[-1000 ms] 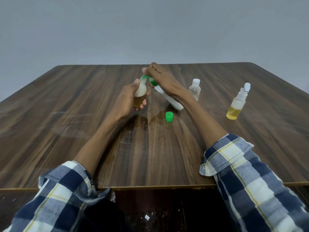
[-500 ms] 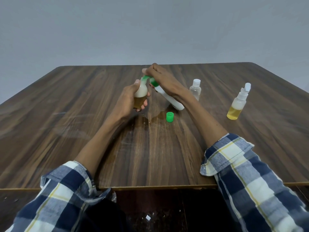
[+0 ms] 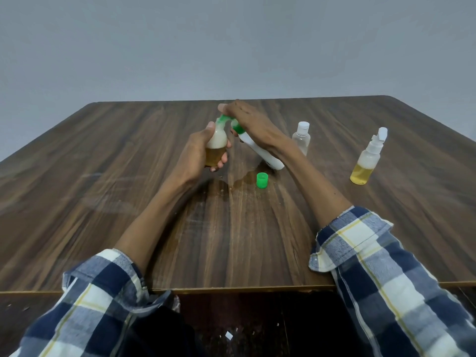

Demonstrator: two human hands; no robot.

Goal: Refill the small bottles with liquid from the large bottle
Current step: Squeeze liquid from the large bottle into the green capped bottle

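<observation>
Landmark for these notes: the loose green cap (image 3: 262, 180), lying on the wooden table (image 3: 103, 176) near its middle.

Around the cap: a wet patch (image 3: 242, 180) on the wood just left of it and touching its base. Right of it and farther back, a clear small bottle (image 3: 301, 137) with a white cap, upright; I cannot tell how much it holds. Well to the right, a spray bottle (image 3: 367, 158) with a white nozzle, upright, amber liquid in its lower part.

Up and left of the cap, my left hand (image 3: 198, 153) is wrapped around a small bottle (image 3: 217, 146), held clear of the table; amber liquid below, pale foam above. Its neck carries something green (image 3: 222, 119), possibly a funnel.

Just behind the cap, my right hand (image 3: 251, 122) grips the neck end of the large white bottle (image 3: 260, 149), green collar at the top, tilted with its mouth toward the small bottle and its base low near the cap. The hand hides the mouth, so I cannot see any flow.

No readable label or writing on any bottle. Plaid sleeves (image 3: 381, 266) rolled above both forearms.
</observation>
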